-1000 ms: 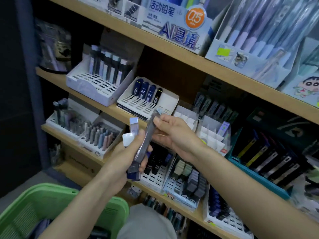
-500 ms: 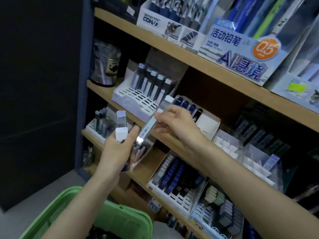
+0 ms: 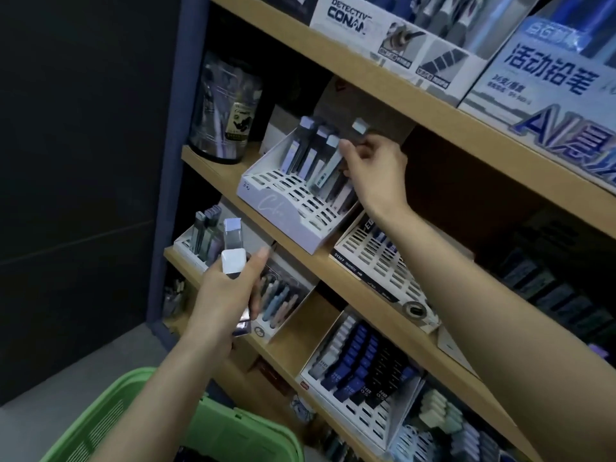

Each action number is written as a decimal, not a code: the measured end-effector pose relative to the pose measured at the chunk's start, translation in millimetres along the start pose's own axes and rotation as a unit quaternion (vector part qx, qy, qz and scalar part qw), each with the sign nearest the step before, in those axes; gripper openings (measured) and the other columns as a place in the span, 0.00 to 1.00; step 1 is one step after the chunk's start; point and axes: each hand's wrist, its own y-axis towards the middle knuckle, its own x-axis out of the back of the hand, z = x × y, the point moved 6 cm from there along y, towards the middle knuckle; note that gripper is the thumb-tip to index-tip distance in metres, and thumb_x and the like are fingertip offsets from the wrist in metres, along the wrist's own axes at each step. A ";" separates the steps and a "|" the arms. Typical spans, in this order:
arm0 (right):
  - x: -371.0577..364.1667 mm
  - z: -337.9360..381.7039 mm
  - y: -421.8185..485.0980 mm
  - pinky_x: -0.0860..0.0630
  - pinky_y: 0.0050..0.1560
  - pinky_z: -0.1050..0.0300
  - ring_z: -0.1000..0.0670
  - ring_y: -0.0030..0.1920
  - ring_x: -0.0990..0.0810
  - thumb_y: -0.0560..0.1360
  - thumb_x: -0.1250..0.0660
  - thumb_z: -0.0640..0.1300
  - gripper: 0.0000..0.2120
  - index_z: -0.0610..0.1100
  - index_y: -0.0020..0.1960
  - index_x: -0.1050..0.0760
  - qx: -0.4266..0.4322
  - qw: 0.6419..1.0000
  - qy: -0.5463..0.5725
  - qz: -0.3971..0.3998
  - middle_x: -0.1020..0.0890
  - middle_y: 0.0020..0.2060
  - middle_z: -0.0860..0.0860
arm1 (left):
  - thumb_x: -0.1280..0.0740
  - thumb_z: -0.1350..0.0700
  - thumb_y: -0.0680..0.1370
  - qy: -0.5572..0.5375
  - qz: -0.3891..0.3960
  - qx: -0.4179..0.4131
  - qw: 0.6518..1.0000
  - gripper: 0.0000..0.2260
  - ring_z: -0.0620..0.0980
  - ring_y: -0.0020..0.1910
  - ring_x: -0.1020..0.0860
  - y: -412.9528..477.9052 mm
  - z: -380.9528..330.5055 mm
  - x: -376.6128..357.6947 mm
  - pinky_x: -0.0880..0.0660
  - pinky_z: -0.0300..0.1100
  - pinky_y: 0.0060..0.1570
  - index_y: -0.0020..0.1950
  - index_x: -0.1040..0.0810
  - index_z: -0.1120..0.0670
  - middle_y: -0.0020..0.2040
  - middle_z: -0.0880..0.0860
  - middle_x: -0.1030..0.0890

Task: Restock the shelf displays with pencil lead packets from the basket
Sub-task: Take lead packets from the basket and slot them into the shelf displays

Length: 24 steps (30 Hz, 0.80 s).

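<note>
Up & left goes the right hand [image 3: 373,165] vs half a sec ago. It's off the bundle & at the white display tray [image 3: 283,211] now, carrying one lead packet [image 3: 359,129]; the view has swung left too.

Big to small: wooden shelves [image 3: 433,115] fill most of the frame. Green basket [image 3: 110,425] sits low at bottom left, under the forearms. White display tray is on the second shelf, front slots bare, three standing packets [image 3: 308,145] in its back row.

Right hand pinches the lead packet btw thumb & fingers, pale cap poking up above them, body running down just beside the third standing one. Can't tell if its lower end is in a slot yet, as the hand hides it. Left hand [image 3: 226,295] is wrapped round the spare packets [image 3: 233,251], two caps showing, held in front of the lower shelf, well apart from the tray.

Risks, as I read it:
- The tip misses its slot, lands on a grid rib & the packet tips fwd.
- The thumb is v. close to the neighbour & could knock it over.
- The spares stick up well above the left fist, so w/ a tilt one could slide out & miss the basket.
</note>
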 end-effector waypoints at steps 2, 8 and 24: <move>-7.7 1.3 6.5 0.20 0.44 0.46 0.50 0.37 0.18 0.78 0.34 0.49 0.15 0.35 0.50 0.22 0.008 1.000 -0.006 0.005 0.18 0.34 0.47 | 0.35 0.46 0.77 -0.008 -0.005 0.002 1.000 0.17 0.45 0.19 0.36 1.1 2.6 2.1 0.37 0.36 0.21 0.36 0.32 0.55 0.21 0.51 0.32; -20.1 1.9 16.3 0.21 0.44 0.42 0.42 0.39 0.17 0.77 0.34 0.46 0.12 0.36 0.44 0.24 0.008 0.998 0.003 0.058 0.18 0.35 0.44 | 0.34 0.48 0.78 -0.035 -0.010 0.009 0.999 0.12 0.41 0.17 0.34 5.7 6.5 4.1 0.37 0.33 0.19 0.38 0.30 0.51 0.21 0.46 0.29; -40.7 -11.5 22.5 0.19 0.44 0.43 0.40 0.39 0.16 0.72 0.27 0.43 0.16 0.29 0.39 0.23 -0.052 0.991 -0.069 0.099 0.17 0.37 0.36 | 0.34 0.47 0.77 -0.021 -0.016 0.011 1.000 0.12 0.42 0.19 0.34 7.8 12.9 10.9 0.36 0.34 0.19 0.38 0.30 0.52 0.23 0.49 0.30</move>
